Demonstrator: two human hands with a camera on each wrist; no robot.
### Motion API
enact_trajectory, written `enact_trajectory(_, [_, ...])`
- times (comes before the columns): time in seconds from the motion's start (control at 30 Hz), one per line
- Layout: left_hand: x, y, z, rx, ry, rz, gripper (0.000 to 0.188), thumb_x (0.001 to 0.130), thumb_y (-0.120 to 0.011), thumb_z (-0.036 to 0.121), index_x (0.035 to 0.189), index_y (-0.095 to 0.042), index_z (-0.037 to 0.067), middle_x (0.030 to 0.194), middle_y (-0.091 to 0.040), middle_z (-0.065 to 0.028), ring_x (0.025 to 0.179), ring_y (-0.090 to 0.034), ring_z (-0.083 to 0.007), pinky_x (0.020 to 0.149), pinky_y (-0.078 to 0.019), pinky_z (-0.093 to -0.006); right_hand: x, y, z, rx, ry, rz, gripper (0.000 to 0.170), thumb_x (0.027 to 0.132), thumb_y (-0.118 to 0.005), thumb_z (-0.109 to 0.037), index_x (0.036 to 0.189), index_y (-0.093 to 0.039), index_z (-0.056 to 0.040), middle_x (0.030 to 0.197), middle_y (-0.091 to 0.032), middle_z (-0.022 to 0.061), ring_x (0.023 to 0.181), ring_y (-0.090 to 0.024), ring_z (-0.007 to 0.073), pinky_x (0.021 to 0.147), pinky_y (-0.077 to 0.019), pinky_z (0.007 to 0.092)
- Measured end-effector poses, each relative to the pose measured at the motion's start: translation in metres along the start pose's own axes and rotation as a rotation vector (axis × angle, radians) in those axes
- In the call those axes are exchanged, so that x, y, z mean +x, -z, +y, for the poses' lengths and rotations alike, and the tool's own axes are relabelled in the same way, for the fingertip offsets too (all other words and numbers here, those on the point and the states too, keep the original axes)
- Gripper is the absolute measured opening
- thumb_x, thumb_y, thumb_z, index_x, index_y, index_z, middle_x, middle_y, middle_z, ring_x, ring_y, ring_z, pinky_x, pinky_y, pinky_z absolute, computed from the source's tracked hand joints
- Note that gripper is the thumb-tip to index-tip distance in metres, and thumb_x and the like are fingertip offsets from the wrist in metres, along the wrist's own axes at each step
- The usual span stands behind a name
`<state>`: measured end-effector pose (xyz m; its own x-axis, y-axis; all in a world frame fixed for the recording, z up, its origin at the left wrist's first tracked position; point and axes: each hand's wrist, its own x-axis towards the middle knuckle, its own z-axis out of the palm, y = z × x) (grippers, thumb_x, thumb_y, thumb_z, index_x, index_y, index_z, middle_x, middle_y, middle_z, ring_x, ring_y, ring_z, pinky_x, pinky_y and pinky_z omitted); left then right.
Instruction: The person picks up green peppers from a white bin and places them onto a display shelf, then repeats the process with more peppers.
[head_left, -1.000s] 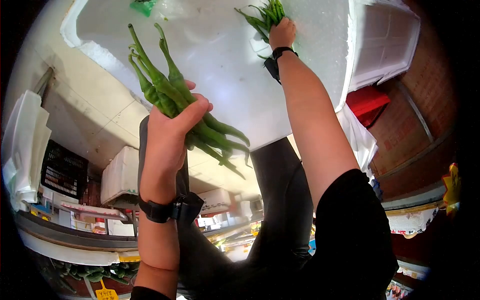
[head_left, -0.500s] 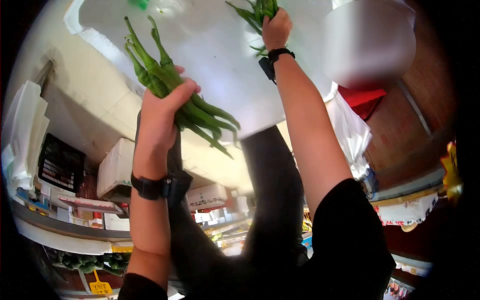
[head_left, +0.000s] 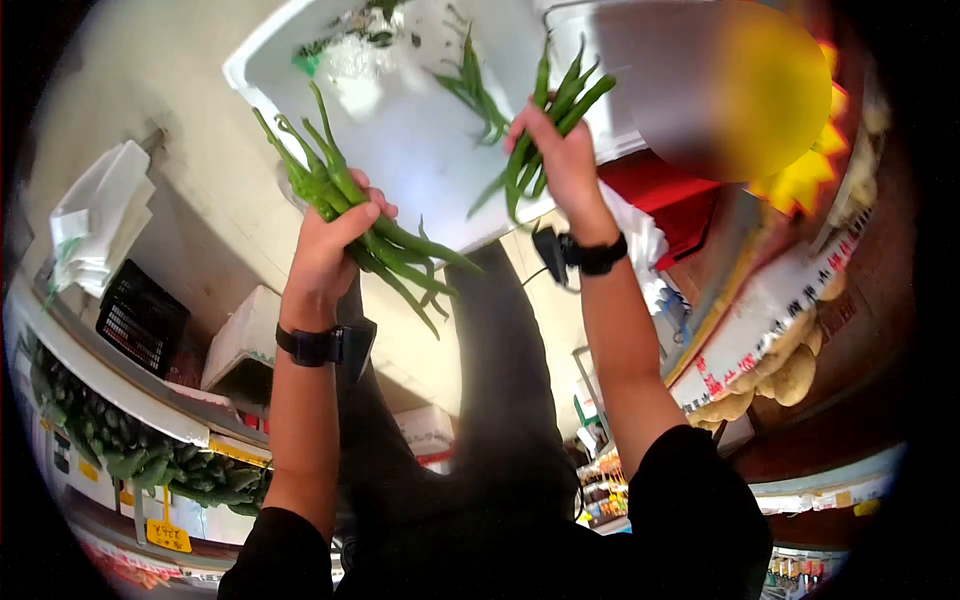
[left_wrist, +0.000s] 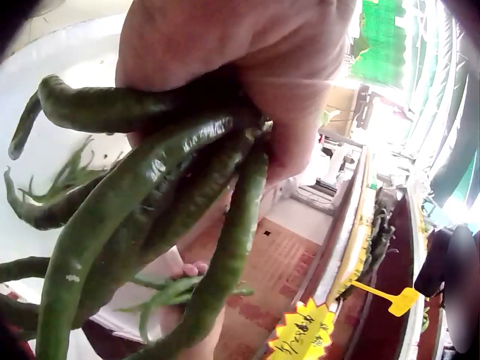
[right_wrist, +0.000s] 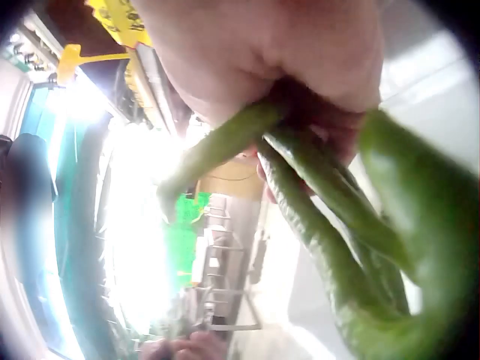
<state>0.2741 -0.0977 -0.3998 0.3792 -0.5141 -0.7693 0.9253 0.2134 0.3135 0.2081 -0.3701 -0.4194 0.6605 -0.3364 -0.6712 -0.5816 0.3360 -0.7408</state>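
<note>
My left hand (head_left: 325, 250) grips a bunch of long green peppers (head_left: 395, 250), stems pointing up and away, tips hanging toward my legs. The left wrist view shows its fingers (left_wrist: 292, 112) wrapped round the peppers (left_wrist: 135, 195). On the right, my hand (head_left: 568, 165) holds a smaller bunch of green peppers (head_left: 570, 95) above the near right part of a white foam box (head_left: 262, 50). Those peppers (right_wrist: 315, 225) hang from the right hand (right_wrist: 262, 52) in the right wrist view. Further peppers (head_left: 475, 90) lie in the box, beyond the right hand.
Leaf scraps and a green piece (head_left: 306, 62) lie at the box's far left. A red container (head_left: 660, 205) stands right of the box. A black crate (head_left: 143, 318) and a foam box (head_left: 243, 340) are at left, with dark green vegetables (head_left: 130, 440) on a stall below.
My right hand has lifted its peppers and come back toward me, away from those in the box. The left hand still grips its bunch. The head view has swung to the right.
</note>
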Motion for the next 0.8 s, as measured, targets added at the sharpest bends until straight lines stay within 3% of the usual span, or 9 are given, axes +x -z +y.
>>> enact_trajectory(0.07, [-0.027, -0.041, 0.015, 0.062, -0.005, 0.021, 0.035, 0.082, -0.063, 0.001, 0.112, -0.047, 0.003, 0.095, -0.058, -0.0080, 0.093, -0.060, -0.0227, 0.081, -0.0510, -0.0349, -0.044, -0.004, -0.042, -0.019, 0.041, -0.116, 0.019, 0.089, -0.063, -0.012, 0.099, -0.053, -0.0002, 0.075, -0.063, 0.0064, 0.065, -0.063, 0.0151, 0.062, -0.0513, 0.0267])
enact_trajectory(0.2, [-0.101, -0.135, 0.033, 0.299, -0.094, 0.007, 0.034, 0.079, -0.062, -0.002, 0.109, -0.047, 0.001, 0.094, -0.058, -0.0088, 0.088, -0.062, -0.0229, 0.077, -0.0527, -0.0354, -0.154, -0.023, -0.129, 0.023, 0.023, -0.228, 0.038, 0.088, -0.063, -0.007, 0.120, -0.044, 0.0034, 0.079, -0.064, 0.0059, 0.070, -0.063, 0.0132, 0.066, -0.0500, 0.0264])
enact_trajectory(0.27, [-0.150, -0.181, 0.037, 0.287, -0.133, -0.062, 0.027, 0.076, -0.066, -0.003, 0.100, -0.055, -0.001, 0.086, -0.062, -0.0082, 0.083, -0.062, -0.0184, 0.073, -0.0502, -0.0302, -0.213, -0.027, -0.155, 0.065, 0.151, -0.287, 0.039, 0.090, -0.064, -0.012, 0.121, -0.045, 0.0001, 0.082, -0.062, 0.0041, 0.072, -0.061, 0.0111, 0.066, -0.0498, 0.0260])
enact_trajectory(0.33, [-0.212, -0.237, 0.047, 0.364, -0.185, -0.077, 0.026, 0.076, -0.066, -0.003, 0.100, -0.056, 0.000, 0.086, -0.061, -0.0058, 0.080, -0.061, -0.0165, 0.070, -0.0497, -0.0284, -0.270, -0.021, -0.196, -0.108, 0.220, -0.337, 0.035, 0.090, -0.062, -0.010, 0.119, -0.047, -0.0008, 0.084, -0.060, 0.0024, 0.073, -0.059, 0.0089, 0.065, -0.0488, 0.0251])
enact_trajectory(0.43, [-0.284, -0.288, 0.040, 0.442, -0.325, -0.036, 0.028, 0.078, -0.063, -0.004, 0.104, -0.054, -0.001, 0.092, -0.060, -0.0072, 0.085, -0.061, -0.0178, 0.075, -0.0504, -0.0316, -0.338, -0.002, -0.233, -0.269, 0.338, -0.366, 0.029, 0.087, -0.062, -0.010, 0.112, -0.051, 0.0004, 0.084, -0.061, 0.0044, 0.073, -0.060, 0.0086, 0.065, -0.0482, 0.0259])
enact_trajectory(0.53, [-0.346, -0.316, 0.029, 0.424, -0.396, -0.054, 0.030, 0.080, -0.062, -0.004, 0.108, -0.052, 0.000, 0.093, -0.059, -0.0075, 0.086, -0.060, -0.0190, 0.077, -0.0502, -0.0323, -0.414, 0.021, -0.273, -0.442, 0.346, -0.297, 0.032, 0.087, -0.064, -0.012, 0.114, -0.051, 0.0011, 0.083, -0.063, 0.0085, 0.075, -0.062, 0.0104, 0.065, -0.0486, 0.0275])
enact_trajectory(0.6, [-0.375, -0.328, 0.019, 0.365, -0.442, -0.111, 0.032, 0.082, -0.062, -0.003, 0.111, -0.050, 0.001, 0.094, -0.058, -0.0079, 0.086, -0.060, -0.0200, 0.078, -0.0504, -0.0328, -0.450, 0.040, -0.263, -0.439, 0.544, -0.152, 0.036, 0.086, -0.066, -0.015, 0.114, -0.051, 0.0025, 0.079, -0.064, 0.0107, 0.075, -0.062, 0.0127, 0.069, -0.0488, 0.0290])
enact_trajectory(0.67, [-0.400, -0.334, 0.012, 0.283, -0.457, -0.115, 0.031, 0.081, -0.062, -0.007, 0.110, -0.051, 0.001, 0.092, -0.058, -0.0065, 0.083, -0.060, -0.0199, 0.076, -0.0502, -0.0321, -0.498, 0.060, -0.272, -0.347, 0.534, -0.042, 0.033, 0.089, -0.064, -0.016, 0.114, -0.052, 0.0019, 0.082, -0.064, 0.0080, 0.075, -0.061, 0.0114, 0.070, -0.0481, 0.0277])
enact_trajectory(0.8, [-0.424, -0.313, 0.012, 0.346, -0.458, -0.128, 0.036, 0.083, -0.063, -0.003, 0.115, -0.048, 0.004, 0.097, -0.055, -0.0080, 0.086, -0.059, -0.0214, 0.079, -0.0494, -0.0332, -0.589, 0.117, -0.244, 0.131, 0.640, 0.314, 0.022, 0.094, -0.056, -0.016, 0.110, -0.051, -0.0011, 0.081, -0.061, 0.0035, 0.074, -0.060, 0.0113, 0.070, -0.0488, 0.0275])
